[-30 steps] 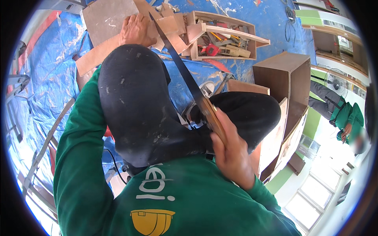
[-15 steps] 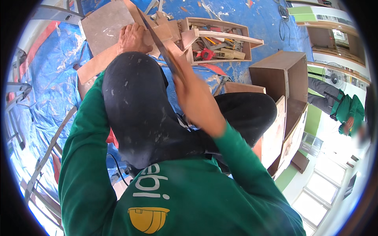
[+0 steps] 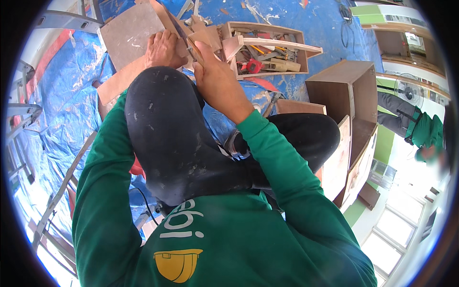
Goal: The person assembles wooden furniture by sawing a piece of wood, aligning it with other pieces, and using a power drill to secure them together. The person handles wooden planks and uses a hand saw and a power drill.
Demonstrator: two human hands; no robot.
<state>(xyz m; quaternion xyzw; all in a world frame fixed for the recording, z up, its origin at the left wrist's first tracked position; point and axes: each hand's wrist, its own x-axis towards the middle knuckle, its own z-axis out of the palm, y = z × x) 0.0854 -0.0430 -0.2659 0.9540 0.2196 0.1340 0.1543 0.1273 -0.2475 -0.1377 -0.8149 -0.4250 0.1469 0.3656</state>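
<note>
Gripping a handsaw [image 3: 179,31] by its wooden handle, right hand [image 3: 215,79] closed tight around the grip, blade running up and away toward the far edge of the tarpaulin. Left hand [image 3: 162,50] pressed flat, fingers together, on a brown board [image 3: 129,33] just beside the blade; whether the teeth are in the board or in the lighter wood strip [image 3: 165,16] next to it cannot be told. Board lying on the blue tarpaulin [image 3: 62,110] that covers the floor, near its far left part. Raised knee in dark, paint-flecked trousers [image 3: 167,138] directly below both hands, hiding the near end of the work. Open wooden tool box [image 3: 267,45] just to the right of the saw, holding red-handled pliers [image 3: 251,66] and other small tools too jumbled to identify. Wooden cabinet carcass [image 3: 351,95] standing to the right, well apart from the hands. Aluminium ladder rails [image 3: 21,112] along the left edge of the tarpaulin. Green long sleeves [image 3: 282,162] on both forearms. Second person in a green top [image 3: 423,134] at the far right, not involved with the work.
</note>
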